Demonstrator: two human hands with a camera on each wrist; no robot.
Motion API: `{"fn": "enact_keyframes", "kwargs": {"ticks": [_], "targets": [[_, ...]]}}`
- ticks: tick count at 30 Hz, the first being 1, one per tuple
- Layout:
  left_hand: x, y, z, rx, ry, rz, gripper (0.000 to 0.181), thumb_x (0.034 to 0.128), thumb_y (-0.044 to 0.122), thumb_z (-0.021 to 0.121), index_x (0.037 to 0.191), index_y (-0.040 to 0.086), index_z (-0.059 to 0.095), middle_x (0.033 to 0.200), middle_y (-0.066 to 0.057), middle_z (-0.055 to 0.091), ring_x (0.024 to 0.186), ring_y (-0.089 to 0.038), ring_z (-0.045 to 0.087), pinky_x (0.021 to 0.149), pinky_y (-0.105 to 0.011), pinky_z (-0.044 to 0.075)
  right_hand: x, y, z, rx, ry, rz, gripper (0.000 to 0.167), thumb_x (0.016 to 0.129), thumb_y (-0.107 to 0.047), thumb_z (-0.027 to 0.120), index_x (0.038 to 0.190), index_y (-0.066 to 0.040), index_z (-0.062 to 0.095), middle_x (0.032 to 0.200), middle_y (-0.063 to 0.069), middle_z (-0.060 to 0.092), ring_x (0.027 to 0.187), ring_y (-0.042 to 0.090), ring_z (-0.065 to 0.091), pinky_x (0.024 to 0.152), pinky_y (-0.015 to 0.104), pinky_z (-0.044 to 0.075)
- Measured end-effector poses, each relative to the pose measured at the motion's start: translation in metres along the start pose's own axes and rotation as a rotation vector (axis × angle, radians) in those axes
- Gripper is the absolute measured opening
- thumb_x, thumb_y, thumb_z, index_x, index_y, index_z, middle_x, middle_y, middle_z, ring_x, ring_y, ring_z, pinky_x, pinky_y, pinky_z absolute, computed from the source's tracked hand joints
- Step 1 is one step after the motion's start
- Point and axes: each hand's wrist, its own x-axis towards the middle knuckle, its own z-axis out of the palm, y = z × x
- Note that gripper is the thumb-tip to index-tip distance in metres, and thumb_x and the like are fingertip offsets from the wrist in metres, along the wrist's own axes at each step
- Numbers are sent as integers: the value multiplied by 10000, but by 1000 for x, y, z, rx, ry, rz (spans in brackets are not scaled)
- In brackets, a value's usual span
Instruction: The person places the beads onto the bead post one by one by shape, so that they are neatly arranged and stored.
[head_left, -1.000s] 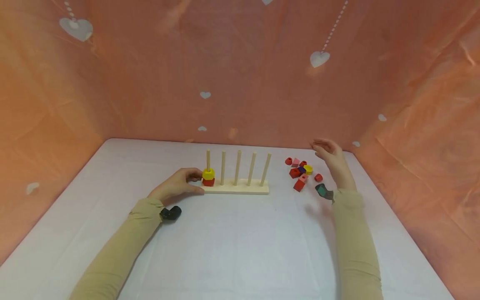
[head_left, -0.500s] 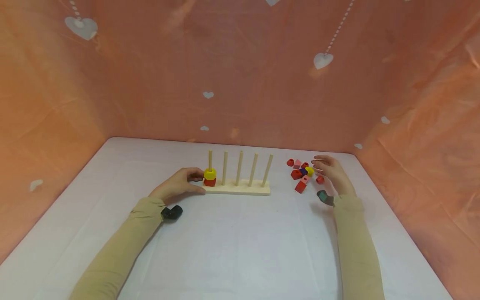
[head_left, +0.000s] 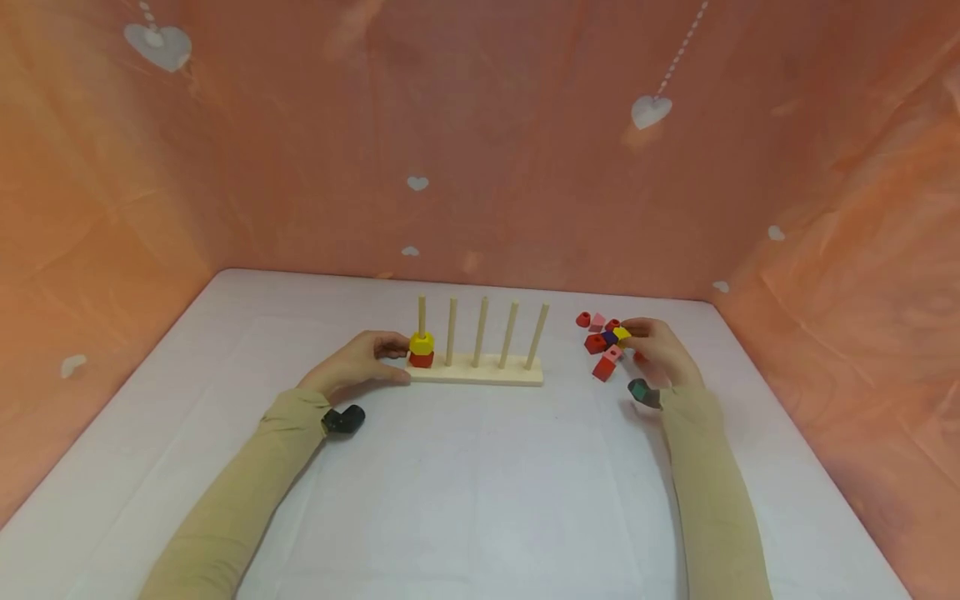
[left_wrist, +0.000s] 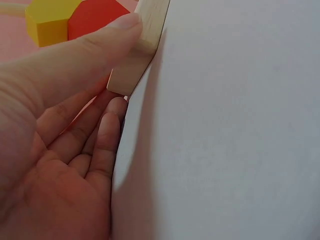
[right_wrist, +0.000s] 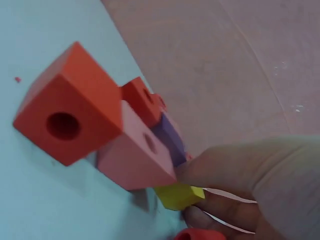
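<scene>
Our right hand (head_left: 662, 350) has come down and pinches a yellow block (right_wrist: 177, 197), with a pink block (right_wrist: 135, 152) just beside that hand. Our left hand (head_left: 354, 367) grips the peg board (head_left: 480, 373) at the end nearest it, close to a threaded yellow piece (head_left: 422, 343).

A bench (head_left: 480, 492) with a smooth white top spreads across the lower half of the frame, its far corners rounded and its sides slanting outward toward the bottom corners. Around it rise three walls of creased peach-orange cloth: a dusky, brownish back wall (head_left: 525, 225), a brighter, golden-orange left wall (head_left: 82, 217) and a rippled right wall (head_left: 862, 358). Pale heart shapes dot the cloth, with a large heart (head_left: 159, 47) at upper left and another heart (head_left: 651, 112) right of upper centre, each below a beaded line, while soft, uneven light leaves faint shadows on the white.
</scene>
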Motion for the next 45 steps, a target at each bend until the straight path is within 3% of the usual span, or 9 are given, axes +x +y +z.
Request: {"fn": "enact_keyframes", "kwargs": {"ticks": [6,17,27,30,36,40,45], "targets": [[2,1,-1,-5,0,13,634,731,164,842,1272,2,552,1250,-144,575,1157,-282,519,1036,-424,370,5,-3,2,77,1,34,551,965,-171,571,1457,-84,339,1455,149,310,1320,343,255,1050,438,358],[-1,1,-2,19,18,2,619,737,160,838,1263,-6,557,1237,-150,581,1138,-287,529,1025,-428,384,10,-2,4,-3,-1,-19,487,941,-137,613,1373,-77,396,1383,168,376,1252,352,332,1009,427,402],[-2,-2,-1,2,16,27,576,757,108,815,1250,-33,552,1232,-176,580,1156,-305,527,1038,-434,369,11,-5,2,-56,-13,-14,499,917,-71,631,1372,-69,425,1325,181,409,1157,336,397,852,291,490],[-1,-2,0,14,17,29,566,755,110,818,1241,-26,562,1219,-163,588,1138,-294,536,1029,-428,380,10,-7,1,-102,14,-47,510,905,-99,657,1368,-66,446,1315,170,430,1144,335,413,884,336,486],[-1,1,3,30,11,38,564,754,124,820,1233,-30,566,1208,-160,593,1119,-295,539,1016,-438,389,2,-16,-5,-136,121,-198,458,917,-119,645,1347,-71,492,1302,168,467,1164,352,445,993,455,423],[1,2,2,46,12,28,562,747,141,828,1225,-12,576,1205,-140,597,1118,-285,539,1022,-434,385,-5,-28,-6,-141,151,-316,453,934,-151,631,1357,-58,498,1328,161,468,1185,352,485,1009,451,409],[0,4,0,52,8,26,576,744,150,831,1231,-13,570,1220,-144,590,1132,-292,533,1026,-439,380,-12,-51,0,-106,133,-395,446,924,-168,647,1337,-71,511,1286,121,502,1164,300,535,968,356,450]]}}
